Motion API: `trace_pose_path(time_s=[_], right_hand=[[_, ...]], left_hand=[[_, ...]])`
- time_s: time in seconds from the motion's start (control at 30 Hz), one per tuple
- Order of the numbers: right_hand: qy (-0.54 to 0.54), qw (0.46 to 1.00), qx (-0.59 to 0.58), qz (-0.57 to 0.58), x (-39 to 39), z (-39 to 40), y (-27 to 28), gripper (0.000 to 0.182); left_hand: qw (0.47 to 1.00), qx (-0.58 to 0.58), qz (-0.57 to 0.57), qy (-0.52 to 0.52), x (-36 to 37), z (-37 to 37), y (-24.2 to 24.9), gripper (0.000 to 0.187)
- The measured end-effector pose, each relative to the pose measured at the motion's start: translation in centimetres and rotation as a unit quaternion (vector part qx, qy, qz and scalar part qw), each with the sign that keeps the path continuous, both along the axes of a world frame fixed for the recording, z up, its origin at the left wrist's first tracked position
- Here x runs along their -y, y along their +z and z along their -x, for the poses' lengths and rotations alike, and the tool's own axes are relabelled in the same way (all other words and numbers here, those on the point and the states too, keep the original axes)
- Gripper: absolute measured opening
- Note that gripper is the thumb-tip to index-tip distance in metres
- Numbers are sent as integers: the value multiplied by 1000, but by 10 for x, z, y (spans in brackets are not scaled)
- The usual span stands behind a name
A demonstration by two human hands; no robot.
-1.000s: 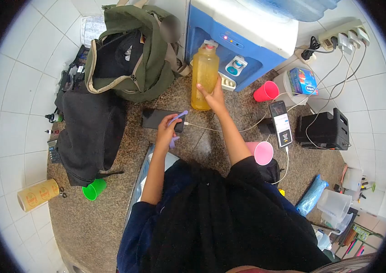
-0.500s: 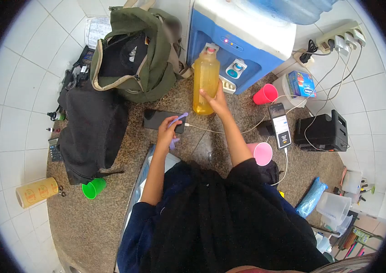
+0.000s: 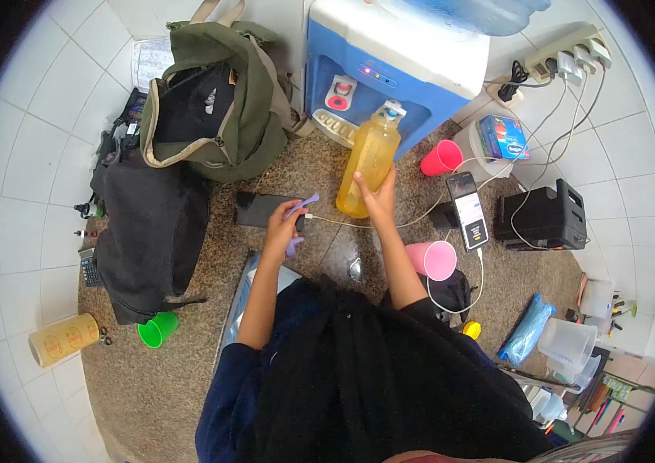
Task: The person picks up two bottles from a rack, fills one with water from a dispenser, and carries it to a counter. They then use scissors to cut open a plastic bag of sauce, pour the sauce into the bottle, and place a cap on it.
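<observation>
My right hand (image 3: 378, 199) is wrapped round the lower part of a yellow translucent bottle (image 3: 368, 170). The bottle leans slightly, its mouth up at the right tap of the blue and white water dispenser (image 3: 428, 92). I cannot make out the liquid level. Closed round a slim purple plastic piece with a rounded end (image 3: 308, 201), my left hand (image 3: 281, 224) is just in front of a dark phone (image 3: 254, 208) lying on the counter. Part of the purple piece also shows below the fingers. The dispenser's red left tap (image 3: 338, 100) is uncovered.
An open green backpack (image 3: 258, 116) and a black bag (image 3: 154, 231) lie left. On the right are a red cup (image 3: 441, 158), a pink cup (image 3: 433, 260), a charging phone (image 3: 468, 212), cables and a black box (image 3: 539, 216). A green cup (image 3: 158, 329) is at lower left.
The bottle moved from the dispenser's left tap to its right tap and now leans more. My left hand keeps its hold on the purple piece. The view has shifted slightly.
</observation>
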State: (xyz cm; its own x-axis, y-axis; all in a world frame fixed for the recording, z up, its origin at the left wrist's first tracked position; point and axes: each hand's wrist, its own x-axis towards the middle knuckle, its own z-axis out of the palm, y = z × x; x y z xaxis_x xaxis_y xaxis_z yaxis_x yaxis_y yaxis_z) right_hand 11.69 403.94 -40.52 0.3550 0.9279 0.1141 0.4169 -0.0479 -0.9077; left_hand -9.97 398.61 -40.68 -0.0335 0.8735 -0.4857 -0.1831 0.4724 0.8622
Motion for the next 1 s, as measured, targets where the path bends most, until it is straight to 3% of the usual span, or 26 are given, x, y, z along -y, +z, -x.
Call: trace_pose_path(time_s=[1.0], right_hand=[[5, 1000, 27, -14, -8, -3, 5, 91]], left_hand=[[1000, -12, -3, -5, 8, 7, -4, 28]])
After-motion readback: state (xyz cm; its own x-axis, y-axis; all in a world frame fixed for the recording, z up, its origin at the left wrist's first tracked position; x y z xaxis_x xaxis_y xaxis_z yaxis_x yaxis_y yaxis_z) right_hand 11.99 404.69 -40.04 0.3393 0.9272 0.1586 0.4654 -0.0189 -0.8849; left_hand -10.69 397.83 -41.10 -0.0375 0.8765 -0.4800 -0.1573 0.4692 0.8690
